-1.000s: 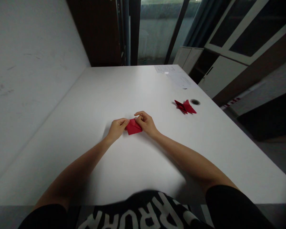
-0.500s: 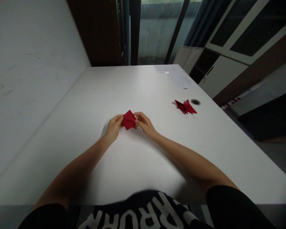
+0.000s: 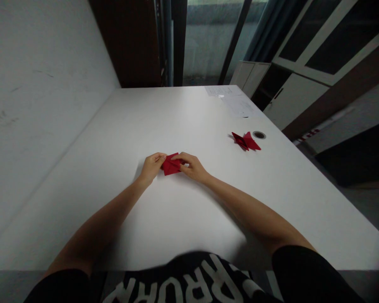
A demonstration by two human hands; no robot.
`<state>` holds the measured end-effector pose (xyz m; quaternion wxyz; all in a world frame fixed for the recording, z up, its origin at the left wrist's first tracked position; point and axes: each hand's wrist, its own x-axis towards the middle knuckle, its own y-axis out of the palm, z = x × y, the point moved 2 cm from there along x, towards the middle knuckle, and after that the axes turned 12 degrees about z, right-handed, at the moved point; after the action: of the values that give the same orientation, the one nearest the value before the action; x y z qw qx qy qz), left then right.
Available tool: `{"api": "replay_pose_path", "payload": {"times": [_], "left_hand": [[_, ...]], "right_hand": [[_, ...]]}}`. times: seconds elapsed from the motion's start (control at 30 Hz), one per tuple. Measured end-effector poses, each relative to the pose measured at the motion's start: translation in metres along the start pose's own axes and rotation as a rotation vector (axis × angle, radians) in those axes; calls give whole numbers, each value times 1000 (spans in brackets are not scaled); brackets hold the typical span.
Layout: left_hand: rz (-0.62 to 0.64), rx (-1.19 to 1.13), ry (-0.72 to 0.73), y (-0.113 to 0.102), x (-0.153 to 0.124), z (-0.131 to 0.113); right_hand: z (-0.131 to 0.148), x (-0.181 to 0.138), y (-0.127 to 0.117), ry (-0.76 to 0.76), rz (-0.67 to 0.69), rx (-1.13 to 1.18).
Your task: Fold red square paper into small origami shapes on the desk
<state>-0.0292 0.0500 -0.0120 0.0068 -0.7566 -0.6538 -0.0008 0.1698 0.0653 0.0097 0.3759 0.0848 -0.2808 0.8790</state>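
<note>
- Red paper (image 3: 171,165) lies mid-table (image 3: 189,219), pinched by my left hand (image 3: 151,166) and right hand (image 3: 192,166).
- Both grips hold it narrowly.
- Uneven pressing could skew the crease, I judge.

The folded paper (image 3: 170,165) between the hands is plain deep red, and so is the second folded paper piece (image 3: 245,141) further off. The table (image 3: 177,219) is plain white; the shirt (image 3: 189,282) is black with white lettering.

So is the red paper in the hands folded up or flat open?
Folded: the red paper is a small, creased shape pinched between both hands.
</note>
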Motion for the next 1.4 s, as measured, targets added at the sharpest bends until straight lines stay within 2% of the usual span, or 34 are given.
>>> {"api": "replay_pose_path", "payload": {"times": [0.1, 0.23, 0.37, 0.53, 0.7, 0.83, 0.97, 1.03, 1.17, 1.23, 1.3, 1.4], "left_hand": [[28, 38, 4, -5, 2, 2], [60, 164, 23, -5, 1, -2], [117, 298, 68, 0, -3, -8], [157, 315, 91, 6, -7, -13], [213, 236, 71, 11, -10, -15], [158, 211, 38, 11, -10, -15], [177, 173, 31, 11, -8, -15], [168, 144, 41, 10, -6, -14], [-2, -6, 55, 3, -1, -10], [-71, -108, 64, -1, 0, -8], [-74, -195, 66, 0, 0, -7], [-10, -247, 55, 3, -1, -6]], "right_hand": [[-6, 0, -2, -43, 107, -36], [-12, 0, -3, -98, 166, -77], [-15, 0, -2, -48, 137, -87], [-17, -1, 4, 85, 68, -104], [-15, -3, 6, 241, -47, -94], [-11, -4, 7, 216, -19, -87], [-9, -3, 9, 170, 19, -49], [-10, -3, 10, 164, -11, -6], [-18, -1, 10, 163, -148, 213], [-20, 0, 11, 168, -122, 332], [-21, 1, 13, 179, -75, 401], [-19, 1, 14, 174, -103, 407]]}}
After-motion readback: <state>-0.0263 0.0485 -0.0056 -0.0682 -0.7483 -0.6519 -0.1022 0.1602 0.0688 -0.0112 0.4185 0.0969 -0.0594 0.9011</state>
